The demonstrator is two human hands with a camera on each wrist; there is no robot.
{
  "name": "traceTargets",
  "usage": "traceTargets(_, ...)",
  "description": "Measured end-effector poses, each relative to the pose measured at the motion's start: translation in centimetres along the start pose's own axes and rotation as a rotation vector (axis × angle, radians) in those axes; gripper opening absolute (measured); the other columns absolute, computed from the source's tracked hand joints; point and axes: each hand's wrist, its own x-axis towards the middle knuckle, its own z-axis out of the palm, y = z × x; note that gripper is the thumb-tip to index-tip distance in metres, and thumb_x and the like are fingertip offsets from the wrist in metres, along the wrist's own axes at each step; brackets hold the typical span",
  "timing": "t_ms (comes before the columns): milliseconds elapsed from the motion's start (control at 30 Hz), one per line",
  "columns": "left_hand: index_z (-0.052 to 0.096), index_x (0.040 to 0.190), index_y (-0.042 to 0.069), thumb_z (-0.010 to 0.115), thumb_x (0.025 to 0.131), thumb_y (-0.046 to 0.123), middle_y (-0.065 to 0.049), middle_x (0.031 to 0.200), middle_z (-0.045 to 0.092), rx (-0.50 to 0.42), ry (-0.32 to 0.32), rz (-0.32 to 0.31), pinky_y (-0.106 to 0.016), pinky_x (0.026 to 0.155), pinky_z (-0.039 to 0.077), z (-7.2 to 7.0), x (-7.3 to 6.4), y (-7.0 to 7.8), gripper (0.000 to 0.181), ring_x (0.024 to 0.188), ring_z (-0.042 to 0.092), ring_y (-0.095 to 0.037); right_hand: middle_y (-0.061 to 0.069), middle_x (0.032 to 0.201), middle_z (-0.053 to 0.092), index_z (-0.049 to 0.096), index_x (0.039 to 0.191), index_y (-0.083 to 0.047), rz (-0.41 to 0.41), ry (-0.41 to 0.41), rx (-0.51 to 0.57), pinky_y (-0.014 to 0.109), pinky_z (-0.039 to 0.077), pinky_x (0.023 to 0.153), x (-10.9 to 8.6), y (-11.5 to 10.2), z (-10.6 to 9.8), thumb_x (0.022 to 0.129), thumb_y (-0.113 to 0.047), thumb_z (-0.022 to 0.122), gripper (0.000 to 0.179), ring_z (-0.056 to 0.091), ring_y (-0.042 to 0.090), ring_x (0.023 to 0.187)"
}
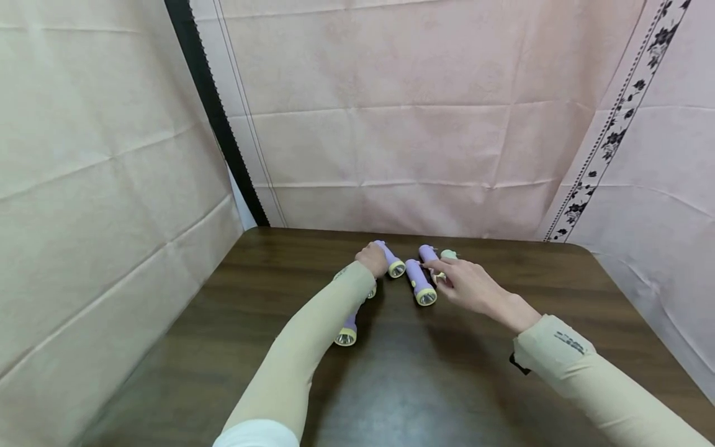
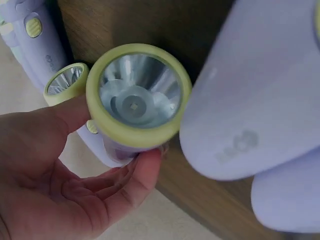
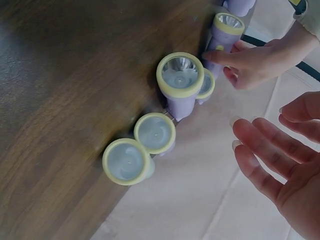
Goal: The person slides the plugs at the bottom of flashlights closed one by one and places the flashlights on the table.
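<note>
In the left wrist view, my left hand (image 2: 75, 185) has its thumb and fingers curled round a purple flashlight (image 2: 138, 137), its yellow-rimmed lens facing the camera. From the head, my left hand (image 1: 373, 259) is at the back of the table, and its sleeve partly covers another purple flashlight (image 1: 346, 329). My right hand (image 1: 469, 282) reaches over the right side of the group, near a purple flashlight (image 1: 420, 282) and a green flashlight (image 1: 449, 254). Seen from the right wrist, my right hand (image 3: 285, 155) has loosely bent, separated fingers with nothing between them.
The flashlights stand or lie in a loose row on a dark brown wooden table (image 1: 413, 385), close to its back edge. Pale cloth (image 1: 391, 124) hangs behind it and along the left. A floral border (image 1: 614, 133) runs down the cloth at the right.
</note>
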Motion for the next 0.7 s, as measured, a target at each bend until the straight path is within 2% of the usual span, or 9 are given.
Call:
traceTargets(133,0.058,0.122,0.001,0.065,0.088,0.021,-0.012,0.126,0.06,-0.002,-0.005,0.005,-0.037,0.084,0.055,-0.2,0.2,-0.4,0.041,0.105,0.065,-0.025,-0.001,0.083,0.061,0.067,0.115,-0.013,0.006,0.004,-0.007,0.026,0.04,0.055,-0.5,0.4,0.3,0.084,-0.007,0.062,0.031,0.045,0.006,0.061)
traceTargets(267,0.062,0.113,0.003,0.075,0.08,0.023,-0.011,0.118,0.06,0.022,0.0,0.059,-0.038,0.079,0.055,-1.3,0.3,-1.4,0.041,0.098,0.065,-0.026,0.001,0.089,0.067,0.066,0.117,-0.013,0.009,-0.001,-0.016,0.03,0.043,0.056,-0.6,0.8,0.5,0.085,-0.008,0.063,0.033,0.048,0.009,0.062)
traceTargets(333,0.063,0.107,0.004,0.075,0.08,0.024,-0.011,0.113,0.059,-0.002,-0.003,0.101,-0.037,0.076,0.054,-2.0,0.3,-1.9,0.036,0.094,0.064,-0.026,0.002,0.092,0.068,0.066,0.118,-0.012,0.015,-0.005,-0.017,0.031,0.044,0.057,-0.5,0.9,0.5,0.085,-0.008,0.063,0.034,0.049,0.009,0.063)
traceTargets(433,0.061,0.104,0.002,0.076,0.079,0.025,-0.012,0.107,0.059,-0.087,0.001,0.158,-0.038,0.076,0.053,-3.2,0.2,-2.4,0.036,0.091,0.062,-0.027,0.002,0.093,0.068,0.065,0.119,-0.012,0.029,-0.007,-0.01,0.031,0.043,0.058,-0.3,1.0,0.2,0.084,-0.006,0.06,0.035,0.05,0.01,0.064)
traceTargets(567,0.052,0.109,0.0,0.076,0.08,0.025,-0.014,0.105,0.058,-0.222,0.05,0.244,-0.04,0.082,0.051,-4.7,-0.1,-3.0,0.045,0.095,0.059,-0.029,0.002,0.095,0.068,0.063,0.122,-0.011,0.041,-0.001,0.012,0.027,0.041,0.058,0.1,0.7,-0.5,0.085,-0.005,0.057,0.039,0.049,0.008,0.063)
traceTargets(700,0.048,0.11,0.002,0.076,0.078,0.019,-0.013,0.103,0.059,-0.356,0.091,0.357,-0.035,0.08,0.051,-5.4,-0.5,-3.7,0.046,0.095,0.059,-0.026,-0.001,0.092,0.066,0.061,0.127,-0.014,0.04,0.016,0.02,0.024,0.04,0.057,0.5,0.4,-1.1,0.085,-0.006,0.055,0.043,0.048,0.005,0.062)
